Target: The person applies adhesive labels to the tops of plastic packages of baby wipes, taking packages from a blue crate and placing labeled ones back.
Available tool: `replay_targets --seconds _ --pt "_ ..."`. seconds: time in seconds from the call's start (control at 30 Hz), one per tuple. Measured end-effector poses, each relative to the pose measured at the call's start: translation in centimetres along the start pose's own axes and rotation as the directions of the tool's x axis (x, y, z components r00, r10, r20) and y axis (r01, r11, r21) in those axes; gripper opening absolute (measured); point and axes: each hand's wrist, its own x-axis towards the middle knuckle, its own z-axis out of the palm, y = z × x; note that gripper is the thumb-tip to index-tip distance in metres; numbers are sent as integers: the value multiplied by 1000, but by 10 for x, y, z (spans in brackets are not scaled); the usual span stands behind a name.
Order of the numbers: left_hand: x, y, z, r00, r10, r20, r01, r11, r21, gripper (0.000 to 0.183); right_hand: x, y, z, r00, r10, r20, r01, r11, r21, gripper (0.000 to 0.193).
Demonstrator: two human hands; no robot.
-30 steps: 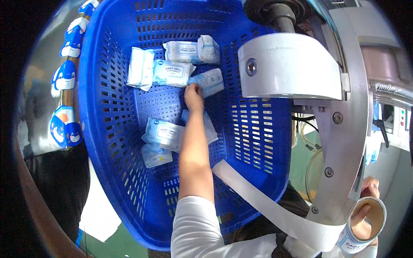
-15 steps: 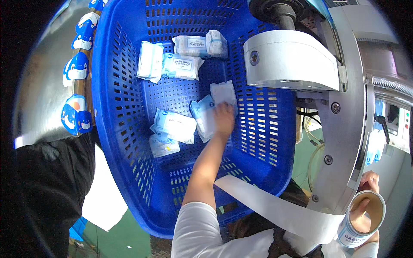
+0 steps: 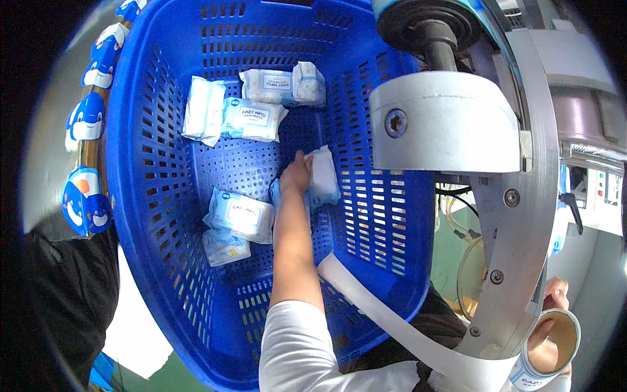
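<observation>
Touching a pack, the curled left hand hides whether it grips; the right hand clasps a roll, apparently steadying it

"Where is there room inside the blue basket?"

"A patch of bare floor lies between the upper wipe packs and the lower wipe packs, left of the left hand. The near-left corner is open too."

"What stands in the way?"

"The left forearm crosses the near half, its hand against a white pack by the right wall. A paper strip hangs into the near-right corner; a metal machine head covers part of the right rim."
</observation>
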Motion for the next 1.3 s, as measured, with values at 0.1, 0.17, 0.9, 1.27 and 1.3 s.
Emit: replay_targets --seconds 0.1,0.17,0.9,1.27,1.3 --pt "-25 37 -36 986 -100 130 114 988 -106 51 -3 -6 1 999 39 -16 -39 999 -34 44" --pt "-39 32 -49 996 -74 57 77 995 -55 41 0 -1 5 1000 24 -20 -24 1000 -9 44" --pt "-154 -4 -45 986 -11 -169 -1 997 -75 37 3 4 -4 1000 -3 -16 4 999 47 45" --pt "-228 96 -147 922 173 -346 -231 963 -136 30 6 13 -2 991 -134 -21 131 907 400 44" --pt "-231 103 -158 907 168 -386 -242 958 -152 30 3 18 -1 990 -142 -13 135 903 408 44"
